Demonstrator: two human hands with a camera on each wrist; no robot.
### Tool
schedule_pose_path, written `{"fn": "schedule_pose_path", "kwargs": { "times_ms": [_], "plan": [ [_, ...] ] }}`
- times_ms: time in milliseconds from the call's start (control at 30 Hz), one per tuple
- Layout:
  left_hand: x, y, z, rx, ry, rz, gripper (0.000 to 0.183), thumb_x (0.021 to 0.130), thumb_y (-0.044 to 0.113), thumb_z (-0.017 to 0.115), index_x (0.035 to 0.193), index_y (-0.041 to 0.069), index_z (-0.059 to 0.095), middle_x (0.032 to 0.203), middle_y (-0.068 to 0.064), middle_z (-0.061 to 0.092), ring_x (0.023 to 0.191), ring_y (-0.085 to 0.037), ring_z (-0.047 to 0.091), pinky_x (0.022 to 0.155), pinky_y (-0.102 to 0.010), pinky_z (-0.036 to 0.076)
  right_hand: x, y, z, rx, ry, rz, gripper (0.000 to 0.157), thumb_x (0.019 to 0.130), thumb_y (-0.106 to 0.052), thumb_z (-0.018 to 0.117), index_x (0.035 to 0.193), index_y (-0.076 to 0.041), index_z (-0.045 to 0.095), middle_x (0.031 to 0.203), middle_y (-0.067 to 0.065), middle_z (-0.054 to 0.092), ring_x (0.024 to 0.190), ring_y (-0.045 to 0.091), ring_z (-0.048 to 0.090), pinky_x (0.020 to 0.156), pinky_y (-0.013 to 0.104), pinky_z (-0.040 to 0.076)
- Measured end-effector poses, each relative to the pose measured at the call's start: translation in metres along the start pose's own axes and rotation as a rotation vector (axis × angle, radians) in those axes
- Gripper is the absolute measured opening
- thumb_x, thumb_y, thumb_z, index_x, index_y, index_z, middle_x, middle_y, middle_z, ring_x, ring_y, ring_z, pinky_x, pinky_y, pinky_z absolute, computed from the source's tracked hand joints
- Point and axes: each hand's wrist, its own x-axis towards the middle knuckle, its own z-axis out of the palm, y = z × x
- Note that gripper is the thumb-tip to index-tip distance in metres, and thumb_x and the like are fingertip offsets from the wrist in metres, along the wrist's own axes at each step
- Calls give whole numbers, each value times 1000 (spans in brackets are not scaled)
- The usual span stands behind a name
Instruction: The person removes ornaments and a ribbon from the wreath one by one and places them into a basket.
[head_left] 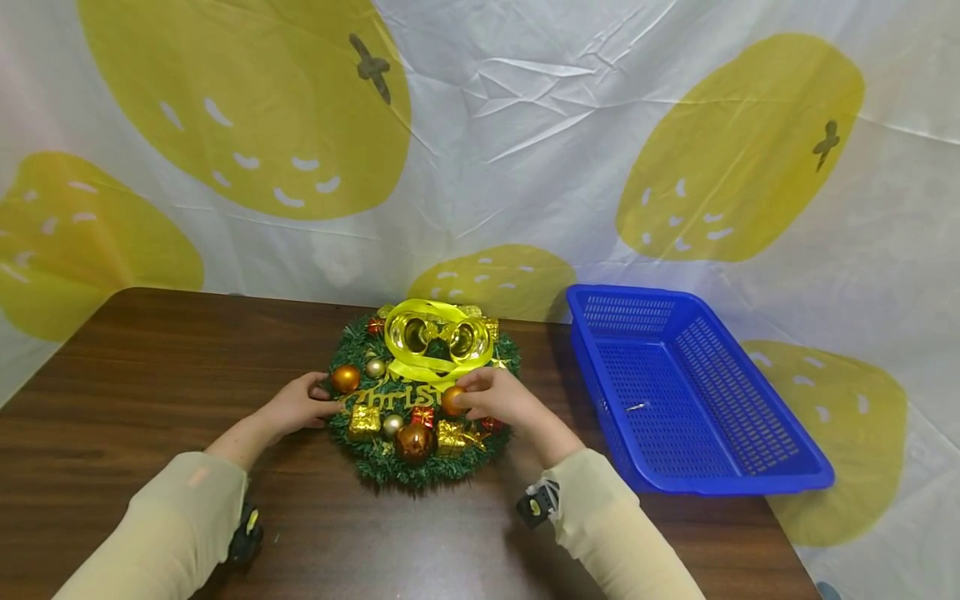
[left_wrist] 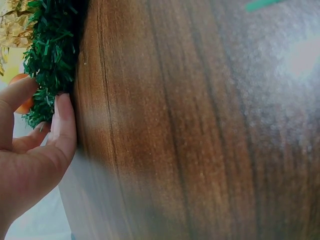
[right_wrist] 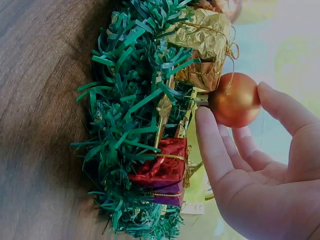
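Observation:
A green Christmas wreath [head_left: 420, 477] lies on the table, trimmed with baubles, small wrapped gift boxes, gold lettering [head_left: 381, 398] and two gold bells with a yellow ribbon [head_left: 408, 369] at its far side. My left hand [head_left: 296, 406] grips its left edge, thumb over the greenery and fingers along the outer side, as the left wrist view shows. On the right, my right hand [head_left: 501, 400] pinches an orange bauble [right_wrist: 236, 100] between thumb and fingers. The bauble's metal cap points at the wreath. Beside it sit a red gift box [right_wrist: 167, 162] and a gold gift box [right_wrist: 200, 32].
A blue plastic basket [head_left: 705, 485] stands at the right of the table, with a small shiny bit [head_left: 636, 407] on its floor. Behind the brown wooden table [head_left: 187, 350] hangs a white curtain [head_left: 517, 167] with yellow fruit prints.

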Motion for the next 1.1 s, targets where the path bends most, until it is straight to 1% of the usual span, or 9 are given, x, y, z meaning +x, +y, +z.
{"fn": "schedule_pose_path", "kwargs": {
  "times_ms": [233, 400, 467, 567, 700, 800, 967, 1100],
  "plan": [
    [-1, 1, 0, -1, -1, -1, 74, 91, 11, 58, 140, -20, 12, 125, -41, 38, 105, -43, 55, 81, -42, 57, -3, -3, -6, 25, 17, 19, 38, 88, -14, 63, 121, 5, 57, 120, 23, 59, 91, 28, 67, 82, 33, 57],
    [-1, 2, 0, -5, -3, -4, 74, 91, 11, 57, 140, -19, 11, 126, -42, 37, 106, -44, 54, 82, -42, 56, -5, -6, -13, 43, 32, 32, 39, 90, -18, 62, 121, 4, 55, 122, 23, 58, 94, 30, 67, 86, 37, 56],
    [-2, 2, 0, -9, -2, -5, 74, 91, 11, 57, 140, -20, 12, 126, -42, 37, 106, -44, 55, 82, -42, 56, -6, -7, -17, 49, 31, 21, 39, 90, -17, 61, 121, 5, 55, 118, 23, 60, 92, 30, 67, 87, 39, 56],
    [-2, 3, 0, -11, -2, -5, 74, 91, 11, 57, 140, -20, 12, 126, -42, 37, 105, -43, 55, 82, -41, 57, -7, -10, -23, 62, 30, 10, 38, 91, -17, 60, 121, 5, 55, 104, 17, 64, 85, 25, 67, 87, 41, 55],
    [-2, 2, 0, -10, -3, -3, 74, 90, 11, 58, 140, -20, 12, 126, -42, 37, 105, -43, 56, 82, -41, 57, -8, -13, -32, 78, 33, -4, 38, 92, -18, 59, 121, 6, 55, 91, 6, 66, 74, 13, 65, 86, 41, 56],
    [-2, 2, 0, -9, -4, -5, 74, 91, 11, 58, 140, -19, 12, 127, -42, 37, 106, -43, 55, 82, -41, 57, -10, -17, -39, 107, 37, -18, 39, 92, -17, 57, 122, 8, 53, 89, 6, 66, 70, 9, 65, 82, 37, 57],
    [-2, 3, 0, -10, -11, -12, 75, 91, 12, 57, 141, -19, 11, 127, -42, 36, 108, -45, 53, 84, -42, 56, -15, -26, -52, 150, 61, -40, 41, 93, -15, 55, 124, 12, 50, 87, 5, 65, 67, 8, 64, 73, 27, 59],
    [-2, 4, 0, -9, -15, -14, 75, 91, 12, 57, 141, -18, 10, 128, -42, 35, 110, -46, 52, 84, -43, 56, -20, -32, -63, 163, 89, -45, 40, 94, -15, 53, 124, 12, 50, 83, 1, 63, 66, 8, 63, 74, 28, 59]
  ]
}}
